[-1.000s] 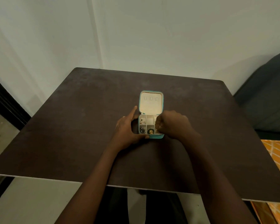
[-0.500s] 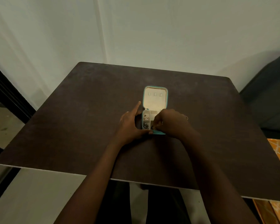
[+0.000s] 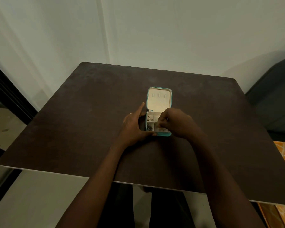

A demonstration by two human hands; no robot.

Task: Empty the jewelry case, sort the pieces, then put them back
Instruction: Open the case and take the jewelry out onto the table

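Both hands work at the small teal, rounded-corner jewelry case point(image 3: 158, 112), which lies open near the middle of the dark brown table point(image 3: 89, 120).

Left hand point(image 3: 133, 127): positioned at the left side of the case. The thumb presses against the near left corner of the case base, the index finger extends alongside the left wall toward the hinge, and the remaining fingers lie loosely open. It braces the case without enclosing it.

Right hand point(image 3: 176, 123): positioned over the right half of the case base. The fingertips point(image 3: 160, 125) are drawn together into a pinch inside a near-side compartment. Whether a piece is gripped between them cannot be told; the contact point is too small and too dim to resolve.

Case condition: the cream-lined lid point(image 3: 159, 100) lies folded back on the far side of the base. Small dark and metallic jewelry pieces point(image 3: 149, 124) are visible in the left-hand compartments of the base. The right-hand compartments are largely hidden by the right hand.

Progress assessment: the lid is open, so access is established. No pieces are visible on the table around the case, so emptying appears to be at its very start. Remaining steps, by judgement: remove all pieces, sort them on the table beside the case, and return them to the compartments.
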